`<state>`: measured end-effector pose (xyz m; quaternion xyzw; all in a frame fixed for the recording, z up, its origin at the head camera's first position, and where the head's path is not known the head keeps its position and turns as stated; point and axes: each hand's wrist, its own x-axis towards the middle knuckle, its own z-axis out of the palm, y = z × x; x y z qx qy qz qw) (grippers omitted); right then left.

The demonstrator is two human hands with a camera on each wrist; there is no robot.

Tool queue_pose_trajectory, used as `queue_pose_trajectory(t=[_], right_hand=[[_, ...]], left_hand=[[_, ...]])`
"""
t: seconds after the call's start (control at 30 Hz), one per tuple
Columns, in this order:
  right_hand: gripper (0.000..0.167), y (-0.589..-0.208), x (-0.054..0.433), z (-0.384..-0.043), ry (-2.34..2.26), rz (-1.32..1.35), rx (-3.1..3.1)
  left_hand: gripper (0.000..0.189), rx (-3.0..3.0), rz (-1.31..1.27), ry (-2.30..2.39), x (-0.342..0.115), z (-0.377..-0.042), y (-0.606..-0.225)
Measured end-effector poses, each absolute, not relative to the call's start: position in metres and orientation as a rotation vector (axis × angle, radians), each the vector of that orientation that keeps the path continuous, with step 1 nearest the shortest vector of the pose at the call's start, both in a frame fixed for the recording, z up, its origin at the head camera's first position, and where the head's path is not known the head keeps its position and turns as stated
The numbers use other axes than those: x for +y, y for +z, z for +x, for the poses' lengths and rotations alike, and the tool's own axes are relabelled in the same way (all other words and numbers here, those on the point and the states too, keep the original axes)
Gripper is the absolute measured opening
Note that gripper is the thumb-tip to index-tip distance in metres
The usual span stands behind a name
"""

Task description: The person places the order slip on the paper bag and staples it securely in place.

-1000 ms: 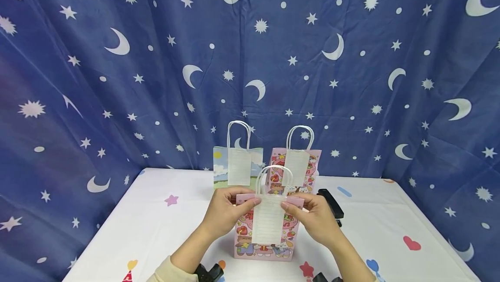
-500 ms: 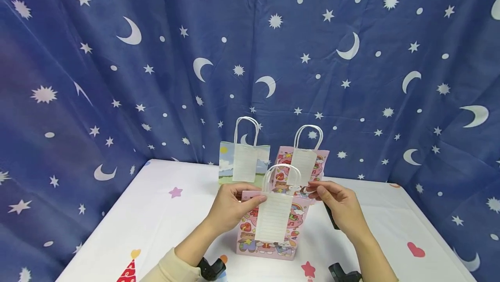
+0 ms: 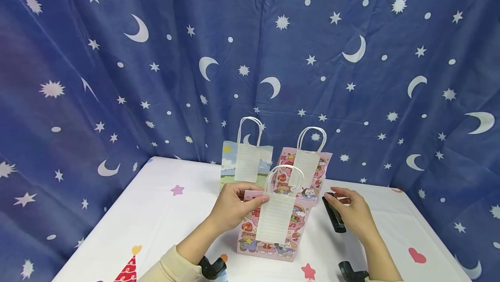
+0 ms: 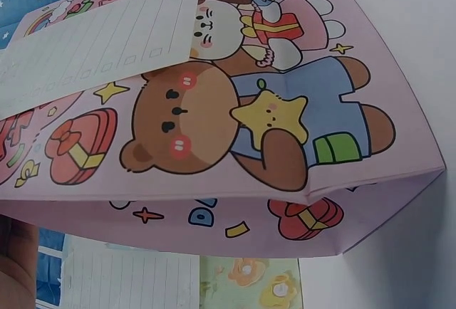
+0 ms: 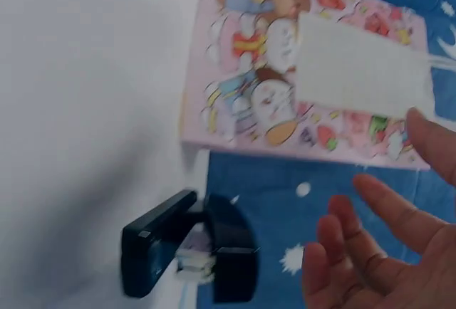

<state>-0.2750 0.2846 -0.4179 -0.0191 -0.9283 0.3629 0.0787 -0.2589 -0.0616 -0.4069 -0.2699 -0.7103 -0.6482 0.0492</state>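
Note:
My left hand [image 3: 234, 206] pinches the top left edge of a pink paper gift bag [image 3: 298, 225] with cartoon animals and a white handle. A lined paper sheet [image 3: 276, 219] hangs on its front, beside my thumb. In the left wrist view the pink bag [image 4: 278, 117] fills most of the picture. My right hand [image 3: 353, 212] hovers by a black stapler [image 3: 336, 221] to the right of the bag. In the right wrist view the fingers are spread and hold nothing, with the stapler [image 5: 236, 252] apart from them.
Behind stand two more handled bags with lined sheets: a sky-and-meadow bag [image 3: 228, 165] at left and another pink bag [image 3: 325, 162] at right. A white tablecloth [image 3: 187, 225] with printed shapes covers the table. A blue star-patterned curtain [image 3: 175, 91] hangs around the back.
My right hand has let go of the bag's top right edge and moved right to the stapler. My left hand keeps its pinch. The head view has shifted slightly.

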Motion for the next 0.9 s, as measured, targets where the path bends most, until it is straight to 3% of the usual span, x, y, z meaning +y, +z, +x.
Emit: queue_pose_trajectory(t=[0.5, 0.9], right_hand=[[0.054, -0.439, 0.318, -0.287, 0.947, -0.16, -2.916], [0.063, -0.453, 0.327, -0.294, 1.014, -0.276, -2.936]], left_hand=[[0.014, -2.168, -0.807, -1.975, -0.062, -0.258, -0.406], [0.013, -2.143, -0.827, -1.989, -0.061, -0.259, -0.406]])
